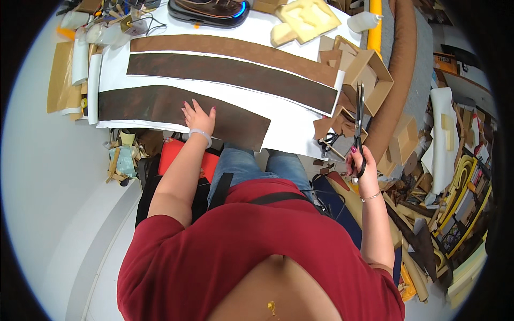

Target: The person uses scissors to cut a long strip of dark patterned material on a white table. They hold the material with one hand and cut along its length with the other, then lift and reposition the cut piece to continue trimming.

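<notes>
The right hand (363, 167) has its fingers closed through the handles of black scissors (359, 122), blades upright, pointing away from the person, off the bench's (289, 140) right edge; the left hand (199, 119) lies flat, fingers spread, on the nearest brown strip (160, 107), whose length runs left to right.

Two further brown leather strips (235, 51) (230, 80) are laid on white paper (289, 136). Yellow foam blocks (305, 21) and a black device (209, 12) are seen beyond; open cardboard boxes (369, 80) are stacked rightward.

The person wears a dark red short-sleeved top, blue jeans, black shoulder straps, a pale bangle and a thin bracelet.
</notes>
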Demonstrator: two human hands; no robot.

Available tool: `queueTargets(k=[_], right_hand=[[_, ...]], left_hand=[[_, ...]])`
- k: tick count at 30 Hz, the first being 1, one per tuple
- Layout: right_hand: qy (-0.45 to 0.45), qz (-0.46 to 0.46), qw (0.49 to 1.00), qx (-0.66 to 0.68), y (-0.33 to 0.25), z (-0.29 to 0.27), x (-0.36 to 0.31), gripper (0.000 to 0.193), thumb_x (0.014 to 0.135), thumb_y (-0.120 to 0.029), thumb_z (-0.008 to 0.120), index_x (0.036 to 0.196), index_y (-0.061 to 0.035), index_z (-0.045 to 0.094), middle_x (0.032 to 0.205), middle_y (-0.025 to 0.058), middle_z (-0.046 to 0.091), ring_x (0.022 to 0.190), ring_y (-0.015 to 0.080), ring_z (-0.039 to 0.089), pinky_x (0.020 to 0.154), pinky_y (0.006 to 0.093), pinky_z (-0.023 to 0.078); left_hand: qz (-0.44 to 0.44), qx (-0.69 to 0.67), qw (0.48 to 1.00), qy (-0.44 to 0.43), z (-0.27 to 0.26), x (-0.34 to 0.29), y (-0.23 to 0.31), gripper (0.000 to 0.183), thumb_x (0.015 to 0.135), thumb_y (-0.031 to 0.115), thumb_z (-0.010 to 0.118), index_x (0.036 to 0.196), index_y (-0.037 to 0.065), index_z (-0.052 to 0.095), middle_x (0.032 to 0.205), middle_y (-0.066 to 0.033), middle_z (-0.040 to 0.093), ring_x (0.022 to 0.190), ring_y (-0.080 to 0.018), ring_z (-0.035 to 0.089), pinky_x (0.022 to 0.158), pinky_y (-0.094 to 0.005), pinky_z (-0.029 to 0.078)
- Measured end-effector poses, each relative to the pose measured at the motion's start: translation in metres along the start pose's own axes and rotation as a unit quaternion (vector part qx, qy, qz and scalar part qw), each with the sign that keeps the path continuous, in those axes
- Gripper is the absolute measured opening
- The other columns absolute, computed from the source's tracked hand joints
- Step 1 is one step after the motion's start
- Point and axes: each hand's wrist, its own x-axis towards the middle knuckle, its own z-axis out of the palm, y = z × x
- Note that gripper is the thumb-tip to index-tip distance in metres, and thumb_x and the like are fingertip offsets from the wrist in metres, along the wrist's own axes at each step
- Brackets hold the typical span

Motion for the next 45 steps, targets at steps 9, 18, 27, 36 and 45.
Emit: queueTargets(k=[9, 18, 27, 36, 45], right_hand=[[-0.023, -0.016, 0.999, 0.031, 0.044, -0.098, 0.012, 0.024, 0.104, -0.028, 0.062, 0.097, -0.0067, 0.054, 0.073, 0.0018, 0.059, 0.052, 0.0096, 0.052, 0.049, 0.0245, 0.041], [-0.078, -0.015, 0.995, 0.058, 0.076, -0.145, 0.012, 0.024, 0.105, -0.025, 0.062, 0.098, -0.0056, 0.051, 0.074, 0.0026, 0.058, 0.053, 0.0087, 0.049, 0.051, 0.0247, 0.041], [-0.125, 0.004, 0.990, 0.059, 0.071, -0.149, 0.017, 0.023, 0.105, -0.024, 0.061, 0.097, -0.0067, 0.050, 0.065, 0.0026, 0.053, 0.052, 0.0102, 0.047, 0.051, 0.0266, 0.041], [-0.174, -0.029, 0.984, -0.005, 0.071, -0.151, 0.029, 0.026, 0.105, -0.030, 0.060, 0.097, -0.0066, 0.053, 0.076, 0.0024, 0.059, 0.053, 0.0099, 0.054, 0.050, 0.0249, 0.045], [-0.205, -0.012, 0.978, -0.017, 0.071, -0.133, 0.037, 0.023, 0.105, -0.028, 0.061, 0.100, -0.0074, 0.053, 0.072, 0.0011, 0.058, 0.051, 0.0081, 0.051, 0.049, 0.0240, 0.041]], left_hand=[[0.157, -0.057, 0.977, 0.133, 0.041, -0.045, 0.136, 0.078, 0.094, 0.034, 0.069, 0.153, -0.003, 0.035, 0.163, -0.0286, 0.026, 0.150, -0.0444, 0.028, 0.121, -0.0540, 0.027], [-0.397, -0.611, 0.677, -0.103, 0.107, -0.062, 0.296, 0.041, 0.093, 0.040, 0.075, 0.106, 0.003, 0.064, 0.078, -0.0072, 0.061, 0.069, -0.0241, 0.061, 0.072, -0.0416, 0.057], [-0.471, -0.582, 0.628, -0.212, 0.129, -0.064, 0.314, 0.052, 0.093, 0.047, 0.074, 0.127, 0.011, 0.058, 0.112, -0.0081, 0.063, 0.096, -0.0253, 0.063, 0.081, -0.0386, 0.053], [-0.396, -0.755, 0.470, -0.231, 0.128, -0.082, 0.330, 0.022, 0.099, 0.031, 0.070, 0.095, 0.011, 0.061, 0.074, -0.0044, 0.060, 0.061, -0.0183, 0.056, 0.053, -0.0322, 0.045], [-0.259, -0.739, 0.616, -0.088, 0.005, -0.124, 0.258, 0.019, 0.103, 0.018, 0.061, 0.109, 0.001, 0.059, 0.103, -0.0140, 0.070, 0.087, -0.0244, 0.074, 0.074, -0.0392, 0.064]])
